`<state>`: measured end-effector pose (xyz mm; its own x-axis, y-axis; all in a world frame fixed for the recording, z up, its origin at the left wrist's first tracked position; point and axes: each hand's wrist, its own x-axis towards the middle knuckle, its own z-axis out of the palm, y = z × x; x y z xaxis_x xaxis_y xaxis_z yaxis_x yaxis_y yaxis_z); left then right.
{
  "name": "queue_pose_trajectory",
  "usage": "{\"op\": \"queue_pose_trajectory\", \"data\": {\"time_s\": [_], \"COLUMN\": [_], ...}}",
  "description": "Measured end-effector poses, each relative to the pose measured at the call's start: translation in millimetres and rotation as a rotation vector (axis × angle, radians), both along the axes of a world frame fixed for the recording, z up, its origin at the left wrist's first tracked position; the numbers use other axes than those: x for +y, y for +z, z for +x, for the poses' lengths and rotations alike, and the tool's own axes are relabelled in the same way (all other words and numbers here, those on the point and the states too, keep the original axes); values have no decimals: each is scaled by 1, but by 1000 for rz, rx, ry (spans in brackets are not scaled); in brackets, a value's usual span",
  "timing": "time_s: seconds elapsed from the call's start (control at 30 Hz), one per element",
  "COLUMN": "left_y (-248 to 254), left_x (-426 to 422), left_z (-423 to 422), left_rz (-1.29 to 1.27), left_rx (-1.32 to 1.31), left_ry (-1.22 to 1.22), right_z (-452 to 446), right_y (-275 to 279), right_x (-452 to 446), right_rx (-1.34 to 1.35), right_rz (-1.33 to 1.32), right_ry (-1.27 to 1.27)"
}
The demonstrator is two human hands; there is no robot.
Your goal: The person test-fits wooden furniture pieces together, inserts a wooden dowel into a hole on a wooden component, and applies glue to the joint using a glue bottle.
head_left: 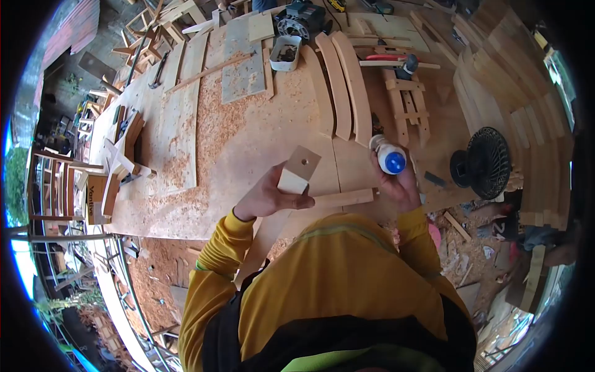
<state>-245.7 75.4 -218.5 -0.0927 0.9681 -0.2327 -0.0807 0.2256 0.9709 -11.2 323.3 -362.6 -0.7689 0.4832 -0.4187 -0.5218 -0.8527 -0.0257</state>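
Note:
My left hand (273,192) is closed around a wooden piece (300,167) with a round hole in its end face. That end points up toward me, and a long part of the piece seems to run down behind my wrist. In my right hand (401,183) is a white bottle (379,147) with a blue round end (395,162) facing the camera. The fingers wrap around its side; what the bottle contains does not show. Between my hands a short wooden bar (344,198) lies on the workbench (248,136), close to my body.
Curved wooden slats (338,87) lie beyond my right hand, beside a small wooden frame (408,105). A black fan (486,162) stands at the right. A white tub (286,53) and a power tool (300,22) sit at the back. A hammer (158,70) lies far left among shavings.

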Motion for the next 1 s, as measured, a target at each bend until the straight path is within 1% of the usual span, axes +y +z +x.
{"op": "queue_pose_trajectory", "data": {"time_s": [0.03,0.1,0.13,0.2,0.27,0.37,0.4,0.43,0.47,0.53,0.63,0.77,0.83,0.87,1.0], "left_y": [11,1,-4,6,11,8,7,6,6,11,15,6,2,0,-3], "left_x": [4,17,23,31,38,42,44,47,50,59,68,69,67,66,65], "left_z": [15,33,43,57,61,68,68,68,68,69,74,83,78,76,76], "left_rz": [-65,-3,24,70,62,143,159,177,197,261,319,333,191,119,160], "left_rx": [-71,-109,-132,-33,-53,89,93,100,107,30,-35,-82,-208,-272,-245], "left_ry": [12,-88,-144,-117,-145,-269,-303,-337,-370,-358,-368,-344,-346,-347,-289], "right_z": [4,15,22,32,34,29,24,17,11,5,-1,-8,-10,-10,-14], "right_y": [34,100,120,150,178,212,225,240,248,258,267,272,269,268,262], "right_x": [-1,-5,-2,9,9,11,7,-6,-11,-15,-15,-24,-27,-29,-31], "right_rx": [70,208,228,256,244,211,203,222,231,252,366,226,145,115,51], "right_rz": [66,191,277,449,614,890,983,889,965,1116,1213,1392,1455,1451,1440], "right_ry": [42,112,104,87,-23,-140,-178,-215,-208,-187,-42,-13,-15,-7,-15]}}
